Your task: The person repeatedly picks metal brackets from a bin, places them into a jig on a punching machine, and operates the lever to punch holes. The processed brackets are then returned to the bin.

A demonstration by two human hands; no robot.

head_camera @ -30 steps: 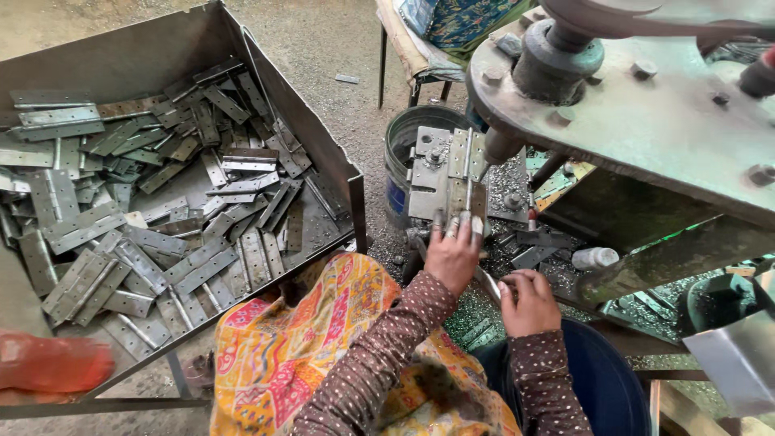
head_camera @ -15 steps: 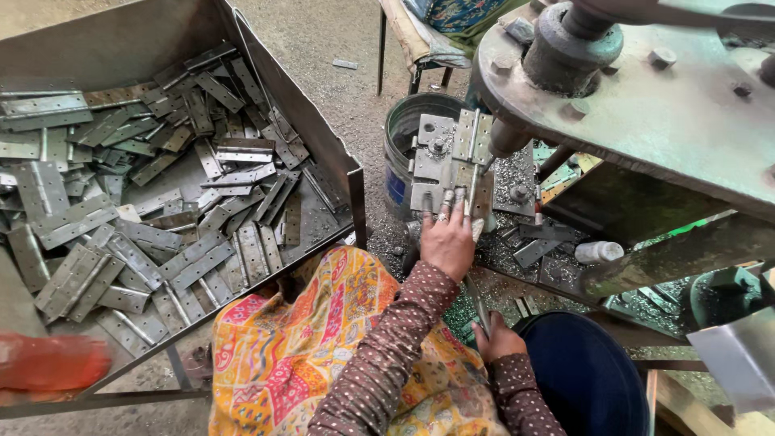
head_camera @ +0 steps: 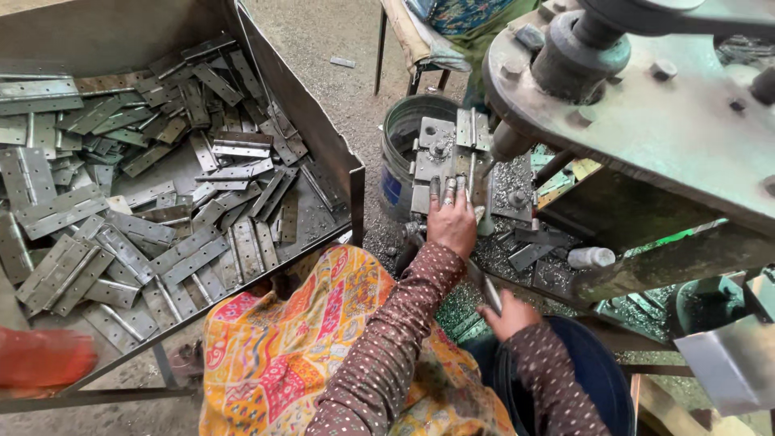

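Note:
My left hand lies flat, fingers spread, on a grey metal hinge that rests open on the work plate under the drill spindle of a heavy machine. Lower down, by my lap, my right hand is closed around a narrow grey metal hinge that sticks up and to the left from the fist. Both arms wear brown dotted sleeves.
A big sheet-metal tray at the left holds several loose hinges. A round metal bucket stands behind the plate. Metal chips, scrap pieces and a small white bottle lie by the machine base. Patterned orange cloth covers my lap.
My right hand has drawn back from the work plate to my lap, holding a hinge. My left hand has stayed on the hinge under the spindle.

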